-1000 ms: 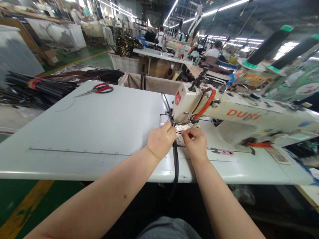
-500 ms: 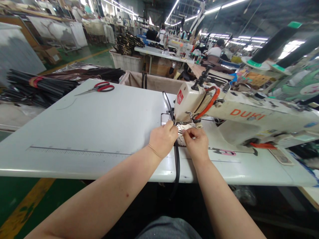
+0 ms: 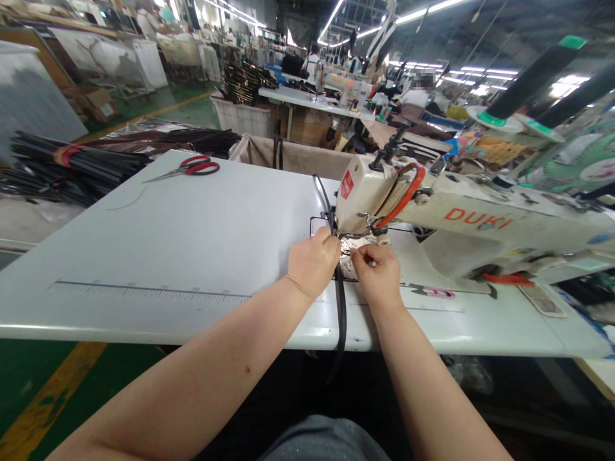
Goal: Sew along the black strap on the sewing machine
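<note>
Hardly anything has moved: the view has slid a touch, and we keep both hands beside the head of the sewing machine (image 3: 358,195), the strap hanging as it did. Our left hand (image 3: 312,264) looks closed on the black strap (image 3: 341,310), though the knuckles hide the grip itself. The strap runs up beyond that hand and drops between our forearms over the near edge of the table (image 3: 216,230). Our right hand (image 3: 378,274), just across from the left, has thumb and forefinger drawn narrow; we cannot tell what is pinched there.

The worst risk, we judge, is a caught fingertip: both hands are close in by the machine head, and an unplanned start could injure us. If our left grip slackened, the strap's hanging tail could drag it crooked. The pink snips (image 3: 439,293), right of our right wrist, could be knocked by an outward swing. The red-handled scissors (image 3: 200,171) lie well beyond the left hand, less of a worry.
</note>
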`<state>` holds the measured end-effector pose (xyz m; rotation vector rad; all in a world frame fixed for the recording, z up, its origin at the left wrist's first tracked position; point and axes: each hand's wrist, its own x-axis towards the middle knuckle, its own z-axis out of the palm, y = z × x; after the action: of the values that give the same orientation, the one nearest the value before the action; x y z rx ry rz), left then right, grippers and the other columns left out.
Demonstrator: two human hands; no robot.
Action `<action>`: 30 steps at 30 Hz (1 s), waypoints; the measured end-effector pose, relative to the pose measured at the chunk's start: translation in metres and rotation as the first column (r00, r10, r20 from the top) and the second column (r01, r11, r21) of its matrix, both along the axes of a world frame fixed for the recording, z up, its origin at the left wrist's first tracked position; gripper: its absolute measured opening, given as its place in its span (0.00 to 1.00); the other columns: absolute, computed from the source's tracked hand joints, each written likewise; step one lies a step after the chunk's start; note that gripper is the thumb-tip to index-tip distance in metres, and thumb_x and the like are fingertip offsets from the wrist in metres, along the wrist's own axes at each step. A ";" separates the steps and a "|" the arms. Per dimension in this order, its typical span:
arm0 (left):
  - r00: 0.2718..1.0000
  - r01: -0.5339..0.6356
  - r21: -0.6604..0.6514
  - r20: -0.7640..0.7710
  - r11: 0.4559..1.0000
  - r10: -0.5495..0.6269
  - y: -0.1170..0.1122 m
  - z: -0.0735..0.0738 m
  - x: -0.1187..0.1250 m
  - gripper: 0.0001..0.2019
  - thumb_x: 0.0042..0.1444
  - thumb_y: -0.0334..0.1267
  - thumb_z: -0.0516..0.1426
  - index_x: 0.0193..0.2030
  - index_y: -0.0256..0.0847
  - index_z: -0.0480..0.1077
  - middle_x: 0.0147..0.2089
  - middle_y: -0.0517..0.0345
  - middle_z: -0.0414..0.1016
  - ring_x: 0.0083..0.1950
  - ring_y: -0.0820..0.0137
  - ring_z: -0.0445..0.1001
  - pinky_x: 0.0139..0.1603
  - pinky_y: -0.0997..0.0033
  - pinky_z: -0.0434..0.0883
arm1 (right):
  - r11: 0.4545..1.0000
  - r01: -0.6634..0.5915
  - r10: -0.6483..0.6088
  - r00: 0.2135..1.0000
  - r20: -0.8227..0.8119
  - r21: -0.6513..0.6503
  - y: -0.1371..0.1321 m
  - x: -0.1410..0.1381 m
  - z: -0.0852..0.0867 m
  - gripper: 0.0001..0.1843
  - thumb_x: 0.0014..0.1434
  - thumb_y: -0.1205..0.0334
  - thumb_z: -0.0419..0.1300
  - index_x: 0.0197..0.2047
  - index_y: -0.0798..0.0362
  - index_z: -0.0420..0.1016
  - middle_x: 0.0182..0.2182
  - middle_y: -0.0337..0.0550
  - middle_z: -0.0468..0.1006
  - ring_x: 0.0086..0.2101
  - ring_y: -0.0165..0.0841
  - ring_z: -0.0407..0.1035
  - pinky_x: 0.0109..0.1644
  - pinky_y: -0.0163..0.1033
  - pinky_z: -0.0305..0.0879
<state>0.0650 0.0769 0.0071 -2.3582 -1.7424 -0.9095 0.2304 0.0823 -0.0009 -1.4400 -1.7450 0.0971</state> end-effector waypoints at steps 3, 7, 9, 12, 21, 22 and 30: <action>0.996 -0.043 -0.061 0.077 0.997 0.048 0.002 0.002 0.000 0.13 0.72 0.40 0.53 0.43 0.43 0.79 0.45 0.54 0.77 0.39 0.66 0.78 0.33 0.66 0.68 | 1.000 -0.009 0.009 1.000 -0.015 -0.021 0.001 -0.001 -0.001 0.09 0.56 0.59 0.59 0.25 0.48 0.74 0.22 0.40 0.71 0.31 0.41 0.66 0.41 0.46 0.60; 0.986 -0.060 -0.122 0.145 0.991 0.077 0.005 0.003 0.000 0.11 0.71 0.40 0.55 0.44 0.45 0.80 0.45 0.56 0.77 0.40 0.67 0.77 0.35 0.68 0.68 | 0.999 0.008 -0.012 0.998 -0.062 -0.054 0.003 -0.001 -0.002 0.11 0.48 0.64 0.56 0.33 0.49 0.78 0.26 0.40 0.73 0.33 0.42 0.69 0.41 0.46 0.63; 0.983 -0.052 -0.124 0.167 0.991 0.073 0.007 0.001 0.000 0.11 0.71 0.40 0.55 0.44 0.45 0.80 0.44 0.56 0.77 0.41 0.67 0.77 0.35 0.69 0.69 | 0.998 0.028 -0.034 0.995 -0.097 -0.060 0.005 -0.001 -0.003 0.13 0.50 0.64 0.54 0.36 0.50 0.78 0.28 0.41 0.74 0.32 0.42 0.70 0.41 0.46 0.64; 0.980 -0.030 -0.113 0.193 0.993 0.051 0.009 0.000 0.000 0.10 0.71 0.41 0.56 0.44 0.45 0.80 0.45 0.56 0.77 0.41 0.67 0.77 0.37 0.69 0.69 | 0.997 0.045 -0.054 0.990 -0.134 -0.068 0.010 -0.001 -0.005 0.11 0.52 0.62 0.55 0.36 0.51 0.77 0.30 0.43 0.76 0.33 0.41 0.70 0.43 0.47 0.66; 0.975 -0.037 -0.150 0.211 0.988 0.069 0.015 0.000 0.001 0.09 0.70 0.41 0.58 0.43 0.44 0.80 0.46 0.55 0.77 0.45 0.66 0.77 0.41 0.69 0.70 | 0.995 -0.013 -0.008 0.979 -0.205 -0.103 0.028 -0.003 -0.015 0.14 0.53 0.49 0.66 0.27 0.51 0.73 0.31 0.43 0.75 0.34 0.40 0.69 0.41 0.45 0.66; 0.975 -0.038 -0.153 0.211 0.987 0.071 0.015 0.000 0.001 0.09 0.70 0.40 0.58 0.43 0.44 0.80 0.45 0.55 0.77 0.45 0.66 0.77 0.41 0.68 0.70 | 0.995 -0.020 -0.002 0.978 -0.210 -0.102 0.028 -0.003 -0.015 0.14 0.54 0.49 0.65 0.26 0.50 0.73 0.30 0.43 0.75 0.35 0.40 0.69 0.41 0.45 0.65; 0.961 -0.016 -0.149 0.269 0.989 0.056 0.017 -0.003 0.000 0.07 0.67 0.41 0.61 0.42 0.44 0.80 0.43 0.55 0.74 0.42 0.64 0.76 0.38 0.66 0.70 | 0.992 -0.051 0.018 0.963 -0.270 -0.114 0.023 -0.004 -0.012 0.11 0.56 0.53 0.64 0.27 0.51 0.78 0.27 0.41 0.73 0.33 0.39 0.67 0.40 0.43 0.62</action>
<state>0.0651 0.0936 0.0043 -2.3724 -2.0084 -1.1906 0.2263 0.1057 -0.0130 -1.4090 -1.5626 0.4042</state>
